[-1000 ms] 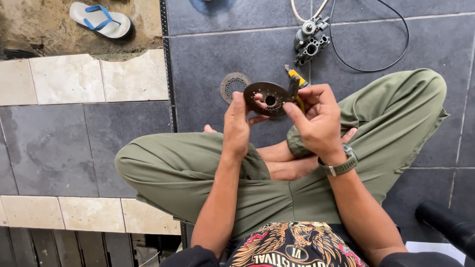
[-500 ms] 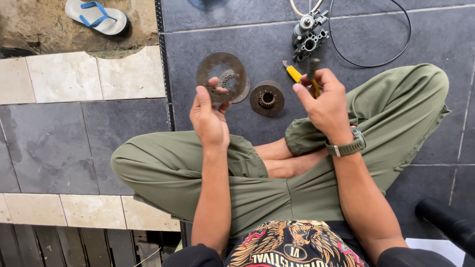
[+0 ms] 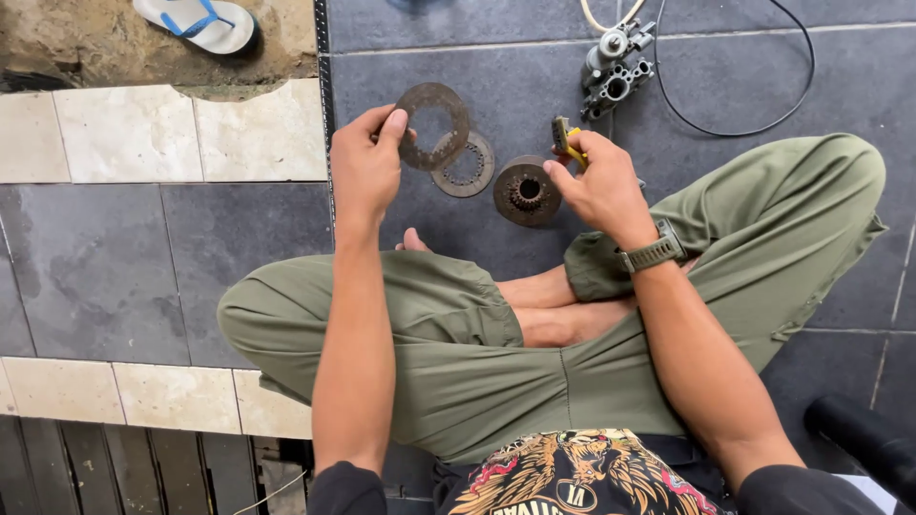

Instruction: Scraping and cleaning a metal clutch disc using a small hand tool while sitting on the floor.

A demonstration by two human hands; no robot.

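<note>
My left hand (image 3: 367, 162) pinches a thin rusty metal ring plate (image 3: 434, 124) by its rim and holds it above the floor. A second toothed ring plate (image 3: 465, 166) lies on the dark tile just beneath it. To its right sits a round brown hub (image 3: 525, 190) with a splined centre hole. My right hand (image 3: 601, 186) hovers beside the hub, closed on a yellow-handled tool (image 3: 565, 140). I sit cross-legged in green trousers (image 3: 448, 353).
A small grey carburettor-like part (image 3: 614, 69) with a black cable (image 3: 735, 124) and a pale hose lies on the tile ahead. A white and blue sandal (image 3: 198, 21) rests on bare ground at top left. Pale tiles border the left side.
The hub left my hands and now sits on the floor. My left hand picked up a ring plate and raised it; my right hand moved right, still holding the yellow tool.
</note>
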